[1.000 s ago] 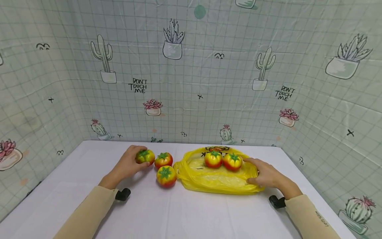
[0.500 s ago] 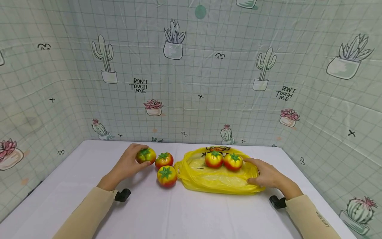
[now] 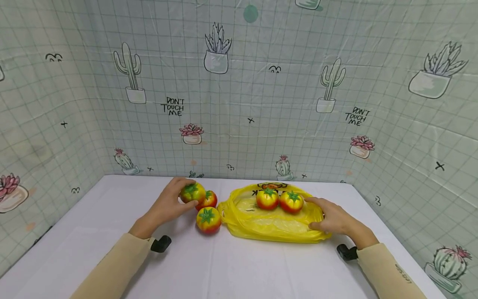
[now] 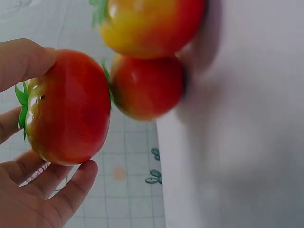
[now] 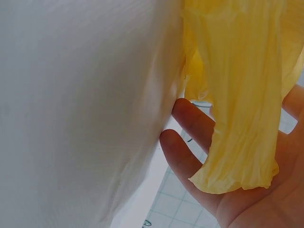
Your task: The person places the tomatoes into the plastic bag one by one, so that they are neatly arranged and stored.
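In the head view my left hand (image 3: 171, 202) holds a tomato (image 3: 193, 192), green-yellow on top and red below, with a green leafy cap. The left wrist view shows this tomato (image 4: 71, 109) between thumb and fingers. Close by are two more tomatoes, one (image 3: 209, 199) partly behind it and one (image 3: 208, 220) nearer me. My right hand (image 3: 333, 216) holds the right end of a yellow plastic bag (image 3: 269, 227), thumb and fingers apart around its edge. A gathered strip of the bag (image 5: 247, 104) hangs before the palm, hiding part of the hand.
Two tomatoes, a left one (image 3: 267, 199) and a right one (image 3: 291, 202), sit at the bag's opening near the right fingertips. The white-covered table (image 3: 224, 270) ends at a patterned wall sheet (image 3: 239, 104). A black wrist device (image 3: 161, 243) is on the left arm.
My left hand has moved right and slightly up with its tomato, which now partly covers the tomato behind it. The right hand and the bag have stayed in place.
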Action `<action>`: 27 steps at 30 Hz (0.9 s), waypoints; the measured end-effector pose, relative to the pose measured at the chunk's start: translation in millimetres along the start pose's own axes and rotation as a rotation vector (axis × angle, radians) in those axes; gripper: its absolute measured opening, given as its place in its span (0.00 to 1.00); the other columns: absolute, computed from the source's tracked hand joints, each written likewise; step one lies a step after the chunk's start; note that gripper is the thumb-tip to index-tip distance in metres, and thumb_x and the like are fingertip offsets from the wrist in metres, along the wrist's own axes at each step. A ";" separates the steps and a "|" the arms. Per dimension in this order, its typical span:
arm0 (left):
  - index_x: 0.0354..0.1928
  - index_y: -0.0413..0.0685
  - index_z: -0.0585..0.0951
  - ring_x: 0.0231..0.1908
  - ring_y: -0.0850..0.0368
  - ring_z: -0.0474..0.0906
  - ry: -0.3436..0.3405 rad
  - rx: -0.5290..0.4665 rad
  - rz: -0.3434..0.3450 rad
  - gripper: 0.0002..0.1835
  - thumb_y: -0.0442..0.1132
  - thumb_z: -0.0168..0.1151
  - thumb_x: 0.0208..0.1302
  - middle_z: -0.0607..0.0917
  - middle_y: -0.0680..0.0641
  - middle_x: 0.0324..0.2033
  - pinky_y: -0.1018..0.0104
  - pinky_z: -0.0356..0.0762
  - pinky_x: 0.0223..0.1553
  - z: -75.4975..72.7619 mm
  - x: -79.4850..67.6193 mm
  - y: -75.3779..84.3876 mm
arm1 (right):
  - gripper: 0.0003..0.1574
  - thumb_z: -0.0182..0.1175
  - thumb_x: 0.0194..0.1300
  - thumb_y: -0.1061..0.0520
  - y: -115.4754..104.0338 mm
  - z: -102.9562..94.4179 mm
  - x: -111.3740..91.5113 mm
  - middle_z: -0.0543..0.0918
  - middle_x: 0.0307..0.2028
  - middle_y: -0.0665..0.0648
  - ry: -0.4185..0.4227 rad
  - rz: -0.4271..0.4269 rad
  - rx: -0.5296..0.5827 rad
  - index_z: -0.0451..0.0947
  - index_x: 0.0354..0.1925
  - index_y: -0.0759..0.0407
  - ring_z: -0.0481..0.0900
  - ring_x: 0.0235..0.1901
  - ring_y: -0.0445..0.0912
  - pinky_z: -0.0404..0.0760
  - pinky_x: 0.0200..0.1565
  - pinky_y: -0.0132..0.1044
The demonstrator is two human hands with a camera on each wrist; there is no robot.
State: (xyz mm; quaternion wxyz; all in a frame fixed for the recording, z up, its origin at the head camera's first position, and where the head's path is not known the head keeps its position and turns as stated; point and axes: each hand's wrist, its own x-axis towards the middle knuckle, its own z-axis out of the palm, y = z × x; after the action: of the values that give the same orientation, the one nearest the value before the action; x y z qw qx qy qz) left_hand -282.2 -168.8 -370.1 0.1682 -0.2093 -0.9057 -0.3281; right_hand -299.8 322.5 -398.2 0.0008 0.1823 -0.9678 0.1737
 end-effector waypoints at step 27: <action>0.58 0.47 0.74 0.48 0.49 0.72 -0.048 -0.074 0.072 0.29 0.41 0.71 0.54 0.71 0.44 0.54 0.53 0.77 0.50 28.1 21.6 30.5 | 0.48 0.68 0.50 0.46 -3.1 -1.1 -0.8 0.67 0.64 0.67 0.000 -0.004 0.004 0.64 0.67 0.55 0.64 0.62 0.66 0.62 0.58 0.66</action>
State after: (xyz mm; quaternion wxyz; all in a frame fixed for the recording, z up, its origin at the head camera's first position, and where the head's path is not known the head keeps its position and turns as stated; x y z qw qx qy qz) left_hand -290.5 -123.0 -365.0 0.1502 -0.2559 -0.8885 -0.3500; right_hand -298.0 320.4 -396.2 0.0007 0.1842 -0.9671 0.1756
